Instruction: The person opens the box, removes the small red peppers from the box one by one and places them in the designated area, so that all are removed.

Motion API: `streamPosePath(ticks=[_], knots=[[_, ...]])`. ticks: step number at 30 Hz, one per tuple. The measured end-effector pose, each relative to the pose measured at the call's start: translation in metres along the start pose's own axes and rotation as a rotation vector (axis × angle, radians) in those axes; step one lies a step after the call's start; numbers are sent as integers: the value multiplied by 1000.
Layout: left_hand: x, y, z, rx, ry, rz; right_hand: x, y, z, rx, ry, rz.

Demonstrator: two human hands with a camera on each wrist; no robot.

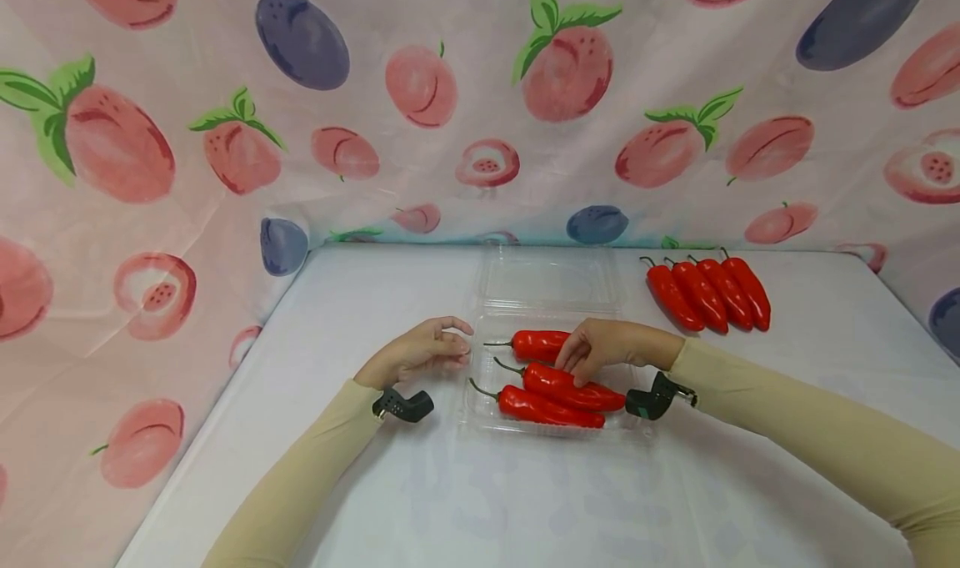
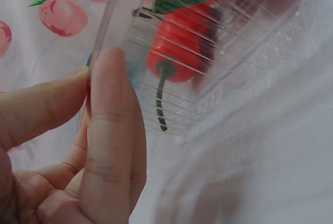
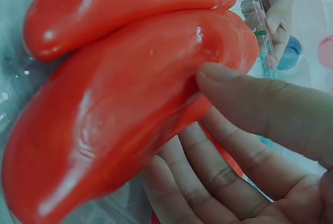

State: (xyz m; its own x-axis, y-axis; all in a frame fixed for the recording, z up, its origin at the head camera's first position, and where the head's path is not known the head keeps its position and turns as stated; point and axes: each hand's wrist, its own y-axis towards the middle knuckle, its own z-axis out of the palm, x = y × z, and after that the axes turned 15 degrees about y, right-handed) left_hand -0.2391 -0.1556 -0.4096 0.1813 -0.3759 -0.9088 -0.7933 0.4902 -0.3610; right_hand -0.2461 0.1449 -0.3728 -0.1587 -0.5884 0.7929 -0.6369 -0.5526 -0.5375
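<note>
A clear plastic clamshell box (image 1: 480, 422) lies with its lid folded back, holding three red chili peppers with green stems. My left hand (image 1: 423, 351) is at the box's left side; in the left wrist view its thumb and fingers (image 2: 109, 94) pinch the clear rim. Reaching in from the right, my right hand (image 1: 611, 347) grips the middle pepper (image 1: 562, 387), thumb on one side and fingers curled beneath in the right wrist view. The front pepper (image 1: 547, 408) lies alongside it. Behind, the back pepper (image 1: 536, 344) is partly hidden by the right hand.
Several more red peppers (image 1: 708, 293) lie side by side at the back right of the white-covered table (image 1: 375, 501). The open lid (image 1: 551, 280) extends toward the back. A fruit-print cloth (image 1: 480, 67) hangs behind the table and along its sides.
</note>
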Motion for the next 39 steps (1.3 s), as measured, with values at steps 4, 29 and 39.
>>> streamPosePath(ticks=[4,29,39], knots=[[0,0,0,8,-6,15,-2,1,0,5,10,-3],[3,1,0,8,20,16,-7,0,-2,48,67,-4],[1,1,0,23,-1,23,-6,-1,-4,35,4,1]])
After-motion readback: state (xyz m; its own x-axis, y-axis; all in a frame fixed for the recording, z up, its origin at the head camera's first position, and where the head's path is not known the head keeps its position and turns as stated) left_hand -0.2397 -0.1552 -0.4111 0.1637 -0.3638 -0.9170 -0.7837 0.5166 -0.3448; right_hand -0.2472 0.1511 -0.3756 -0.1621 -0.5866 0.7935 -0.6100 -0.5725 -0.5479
